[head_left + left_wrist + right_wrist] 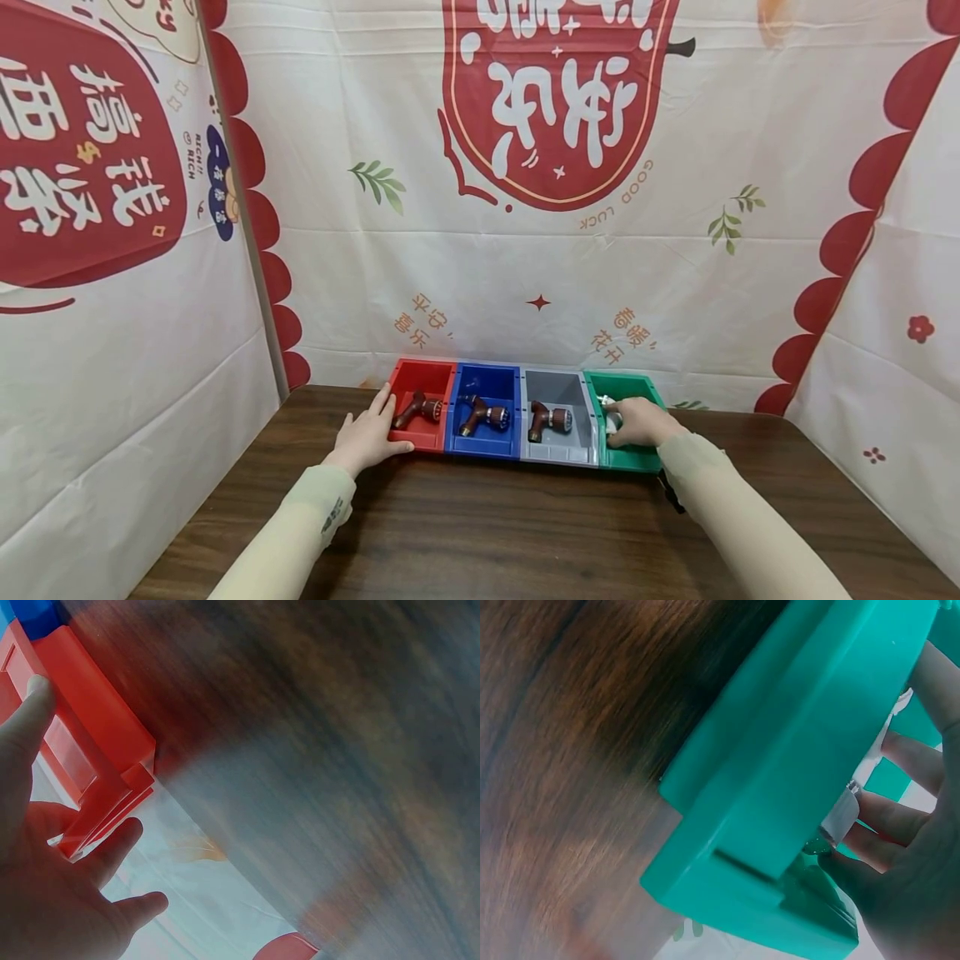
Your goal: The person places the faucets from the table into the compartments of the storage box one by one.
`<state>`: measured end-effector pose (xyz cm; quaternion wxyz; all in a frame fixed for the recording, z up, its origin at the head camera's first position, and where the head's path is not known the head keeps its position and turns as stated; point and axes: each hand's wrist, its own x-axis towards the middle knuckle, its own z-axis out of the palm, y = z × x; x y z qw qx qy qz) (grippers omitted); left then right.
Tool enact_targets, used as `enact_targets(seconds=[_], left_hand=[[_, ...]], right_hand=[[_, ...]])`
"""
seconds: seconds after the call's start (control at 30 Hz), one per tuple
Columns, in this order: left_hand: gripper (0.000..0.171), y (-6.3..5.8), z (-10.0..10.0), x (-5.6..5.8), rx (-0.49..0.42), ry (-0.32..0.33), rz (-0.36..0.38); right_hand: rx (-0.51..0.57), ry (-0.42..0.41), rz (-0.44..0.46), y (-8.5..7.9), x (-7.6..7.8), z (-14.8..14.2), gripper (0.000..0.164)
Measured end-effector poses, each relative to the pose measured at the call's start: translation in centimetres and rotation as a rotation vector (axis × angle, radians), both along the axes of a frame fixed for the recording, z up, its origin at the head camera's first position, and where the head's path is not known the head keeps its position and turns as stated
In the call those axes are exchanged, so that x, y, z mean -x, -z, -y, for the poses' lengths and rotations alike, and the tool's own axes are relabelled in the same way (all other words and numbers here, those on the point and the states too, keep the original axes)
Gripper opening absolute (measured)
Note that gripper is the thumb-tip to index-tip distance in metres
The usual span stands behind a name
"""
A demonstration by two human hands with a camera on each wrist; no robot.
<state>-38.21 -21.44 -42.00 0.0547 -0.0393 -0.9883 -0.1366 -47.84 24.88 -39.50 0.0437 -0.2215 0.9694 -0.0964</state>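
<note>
My right hand [641,421] reaches into the green bin [622,385] at the right end of the row, fingers bent around a white and silver tap-like piece [841,816]. The hand hides much of this piece in the head view. My left hand [362,439] rests on the left side of the red bin [420,442], fingers extended and thumb near its front edge. In the left wrist view its thumb lies over the red rim and the other fingers are spread. A brown tap-like piece [415,410] lies in the red bin.
Between them stand a blue bin [487,381] and a grey bin [553,387], joined in the row. Each holds a brown tap-like piece with a silver ring. The dark wooden table [480,533] meets a printed white cloth [525,267] behind the bins.
</note>
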Motion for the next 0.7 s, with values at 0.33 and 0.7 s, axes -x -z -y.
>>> enact_targets(seconds=[0.33, 0.7], left_hand=[[0.099, -0.09, -0.06, -0.04, -0.001, -0.005, -0.003], [0.098, -0.19, -0.15, -0.16, 0.0, -0.014, 0.005]], right_hand=[[-0.005, -0.001, -0.002, 0.64, 0.32, 0.01, 0.063], [-0.013, 0.002, -0.003, 0.9, 0.37, 0.16, 0.059]])
